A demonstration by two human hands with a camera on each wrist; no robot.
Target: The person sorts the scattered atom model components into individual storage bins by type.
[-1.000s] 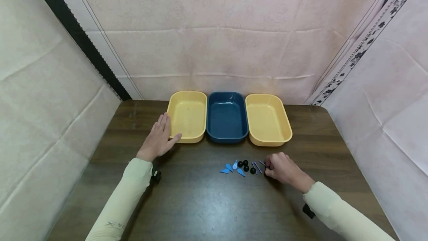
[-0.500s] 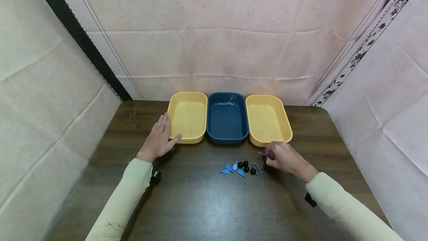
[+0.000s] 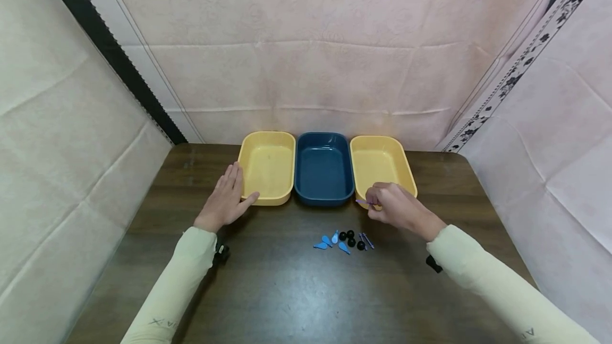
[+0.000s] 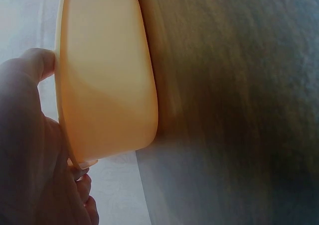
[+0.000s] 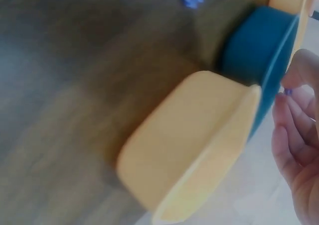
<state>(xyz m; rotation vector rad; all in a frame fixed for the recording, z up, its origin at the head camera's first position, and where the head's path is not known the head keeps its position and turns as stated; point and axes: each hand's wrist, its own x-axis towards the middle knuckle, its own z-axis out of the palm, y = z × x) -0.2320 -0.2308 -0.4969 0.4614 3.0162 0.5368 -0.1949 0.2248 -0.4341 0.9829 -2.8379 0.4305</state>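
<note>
My right hand [image 3: 399, 207] pinches a thin purple stick [image 3: 362, 202] between thumb and fingertips, over the near edge of the right yellow tray [image 3: 380, 161]. In the right wrist view only a tiny purple tip [image 5: 288, 91] shows between the fingers. My left hand [image 3: 222, 198] rests at the near left corner of the left yellow tray [image 3: 268, 169], fingers straight along its side and thumb over the rim. Below the trays lie a few more purple sticks [image 3: 368, 240], several black balls [image 3: 360, 246] and several flat blue drop-shaped pieces [image 3: 343, 248].
A dark blue tray [image 3: 325, 169] stands between the two yellow ones, the three side by side. They are at the back of the brown wooden table [image 3: 268, 285]. Pale cloth [image 3: 306, 78] hangs behind and along both sides.
From the small pieces on the table, my right hand has lifted one purple stick and carried it up to the right yellow tray. The left hand has stayed in place.
</note>
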